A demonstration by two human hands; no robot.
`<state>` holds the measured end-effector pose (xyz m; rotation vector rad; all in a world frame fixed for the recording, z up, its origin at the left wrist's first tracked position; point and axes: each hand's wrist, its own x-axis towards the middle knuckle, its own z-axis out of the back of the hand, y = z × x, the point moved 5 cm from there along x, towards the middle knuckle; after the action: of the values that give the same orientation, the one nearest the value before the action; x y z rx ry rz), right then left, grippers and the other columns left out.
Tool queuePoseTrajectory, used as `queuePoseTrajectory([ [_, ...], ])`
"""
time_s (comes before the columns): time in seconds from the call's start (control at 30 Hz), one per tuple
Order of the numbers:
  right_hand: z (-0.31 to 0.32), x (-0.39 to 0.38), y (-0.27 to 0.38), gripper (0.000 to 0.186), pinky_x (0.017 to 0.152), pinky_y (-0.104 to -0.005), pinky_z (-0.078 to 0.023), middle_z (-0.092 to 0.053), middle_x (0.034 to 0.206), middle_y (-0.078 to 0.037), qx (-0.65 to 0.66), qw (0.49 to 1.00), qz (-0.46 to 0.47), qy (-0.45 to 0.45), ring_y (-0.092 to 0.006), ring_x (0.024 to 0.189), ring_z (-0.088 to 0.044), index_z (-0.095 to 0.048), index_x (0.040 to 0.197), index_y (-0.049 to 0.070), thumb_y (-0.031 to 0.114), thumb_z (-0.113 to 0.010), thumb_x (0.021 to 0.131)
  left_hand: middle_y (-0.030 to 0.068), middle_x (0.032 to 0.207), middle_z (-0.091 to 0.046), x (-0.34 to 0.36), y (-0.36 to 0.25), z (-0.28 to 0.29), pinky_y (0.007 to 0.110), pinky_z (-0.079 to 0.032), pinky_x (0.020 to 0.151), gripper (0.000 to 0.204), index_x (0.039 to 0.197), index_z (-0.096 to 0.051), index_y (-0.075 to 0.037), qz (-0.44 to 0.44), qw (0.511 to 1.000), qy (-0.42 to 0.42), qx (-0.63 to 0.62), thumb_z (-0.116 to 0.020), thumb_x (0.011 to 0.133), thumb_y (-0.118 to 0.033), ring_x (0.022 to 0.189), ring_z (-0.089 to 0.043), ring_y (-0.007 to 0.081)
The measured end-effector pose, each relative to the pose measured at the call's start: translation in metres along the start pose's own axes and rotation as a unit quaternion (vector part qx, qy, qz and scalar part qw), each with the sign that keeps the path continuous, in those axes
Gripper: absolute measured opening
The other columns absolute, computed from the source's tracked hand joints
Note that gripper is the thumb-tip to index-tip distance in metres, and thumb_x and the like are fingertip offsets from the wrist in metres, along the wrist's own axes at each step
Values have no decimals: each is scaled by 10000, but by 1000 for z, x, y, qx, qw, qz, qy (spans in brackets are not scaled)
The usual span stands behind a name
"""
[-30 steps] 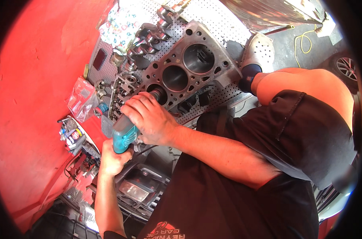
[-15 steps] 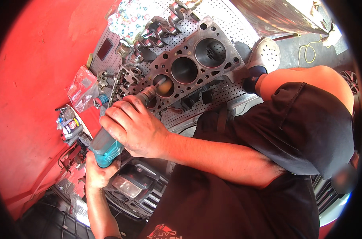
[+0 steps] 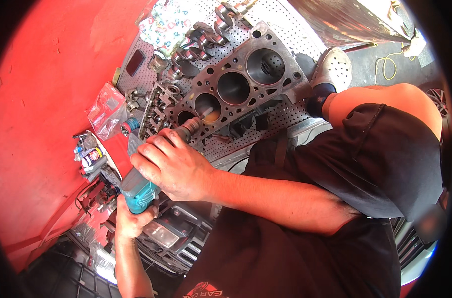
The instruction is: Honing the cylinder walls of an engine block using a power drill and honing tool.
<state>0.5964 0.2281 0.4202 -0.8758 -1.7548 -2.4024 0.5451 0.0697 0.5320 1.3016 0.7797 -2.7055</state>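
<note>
A teal power drill (image 3: 142, 196) is held between my two hands and slants toward a grey engine block (image 3: 280, 47) with several round bores. My left hand (image 3: 130, 219) is closed around the drill's rear end, its fingers partly hidden. Laid over the front of the body, my right hand (image 3: 178, 166) has its fingers wrapped across it. From the drill's chuck (image 3: 190, 127) a thin rod runs into a bore toward the block's lower left end. A blurred tan round head (image 3: 212, 116) shows inside that bore; its exact kind cannot be made out.
The block lies on a perforated metal surface (image 3: 298, 30). Behind it are a crankshaft (image 3: 204, 37) and a patterned cloth (image 3: 166, 22). A cylinder head (image 3: 156, 107), a phone (image 3: 135, 63), a plastic bag (image 3: 108, 111) and bottles (image 3: 91, 156) lie left. A red wall (image 3: 52, 99) rises there.
The drill and both hands have shifted a little to the right and nearer to me. Its rod now sits closer to the near side of the same bore. The view has moved slightly.
</note>
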Motion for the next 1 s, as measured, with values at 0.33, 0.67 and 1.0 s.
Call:
queuePoseTrajectory([
  [0.33,2,-1,0,655,1138,-580,-431,-643,1298,-128,-13,1000,1,15,-344,1259,-619,-619,1383,46,230,-799,780,47,868,-727,3,9,1,312,-564,660,340,1085,-728,36,-3,1000,11,-27,-699,746,37,722,-671,143],
  [0.67,-13,5,-4,752,1188,-602,-400,-623,1306,-135,-7,999,-3,35,-346,1291,-596,-587,1415,42,217,-863,738,41,853,-717,8,8,5,306,-553,652,315,1069,-724,38,4,999,9,-36,-696,755,40,710,-660,135],
  [1.0,-4,18,-14,719,1181,-571,-404,-632,1309,-118,-5,1000,-16,8,-333,1286,-607,-603,1410,46,170,-839,741,28,849,-722,22,-6,14,299,-550,666,313,1068,-737,23,-21,1000,7,11,-687,759,37,721,-660,127],
])
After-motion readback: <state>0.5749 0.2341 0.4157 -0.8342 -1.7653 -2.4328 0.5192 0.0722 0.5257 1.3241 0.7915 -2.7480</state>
